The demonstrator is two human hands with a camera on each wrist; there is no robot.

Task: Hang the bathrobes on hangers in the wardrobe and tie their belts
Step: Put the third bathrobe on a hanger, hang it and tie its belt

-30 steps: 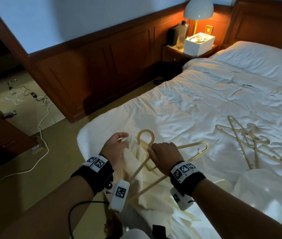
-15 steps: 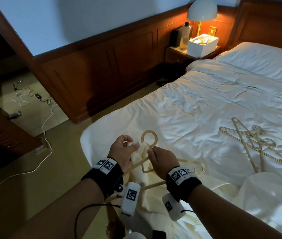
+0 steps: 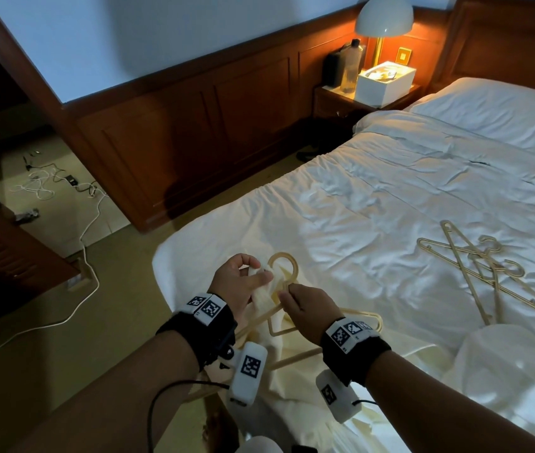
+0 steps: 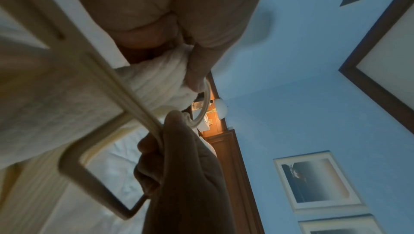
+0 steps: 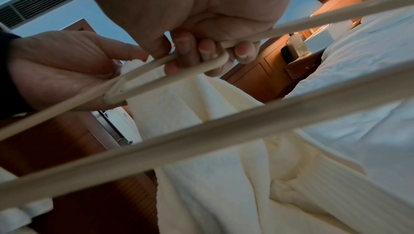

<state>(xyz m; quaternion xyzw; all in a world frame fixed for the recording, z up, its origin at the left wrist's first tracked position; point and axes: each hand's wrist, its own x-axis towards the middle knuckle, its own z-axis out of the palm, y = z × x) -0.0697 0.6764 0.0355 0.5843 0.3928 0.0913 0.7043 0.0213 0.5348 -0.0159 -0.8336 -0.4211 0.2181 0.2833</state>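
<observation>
A cream bathrobe [image 3: 279, 384] hangs off the bed's near corner. My left hand [image 3: 259, 271] pinches a fold of its fabric between thumb and fingers, right beside the hook of a pale wooden hanger [image 3: 284, 258]. My right hand [image 3: 284, 294] grips that hanger at the neck below the hook, fingers curled round it. In the right wrist view the right fingers [image 5: 201, 48] wrap the hanger [image 5: 201, 128], with the left hand [image 5: 67, 64] and the bathrobe [image 5: 224, 175] close by. The left wrist view shows the hanger [image 4: 89, 149] lying against the bathrobe [image 4: 67, 105].
Several spare hangers [image 3: 475, 266] lie tangled on the white bed [image 3: 374, 197]. More white fabric [image 3: 504, 371] is heaped at the bed's near right. A nightstand with a lit lamp [image 3: 383, 14] stands at the back. Cables [image 3: 90, 223] trail over the floor at left.
The two hands have come closer together. The left hand has brought the pinched robe fabric up to the hanger's hook, and the hanger's right arm has dropped lower behind the right wrist.
</observation>
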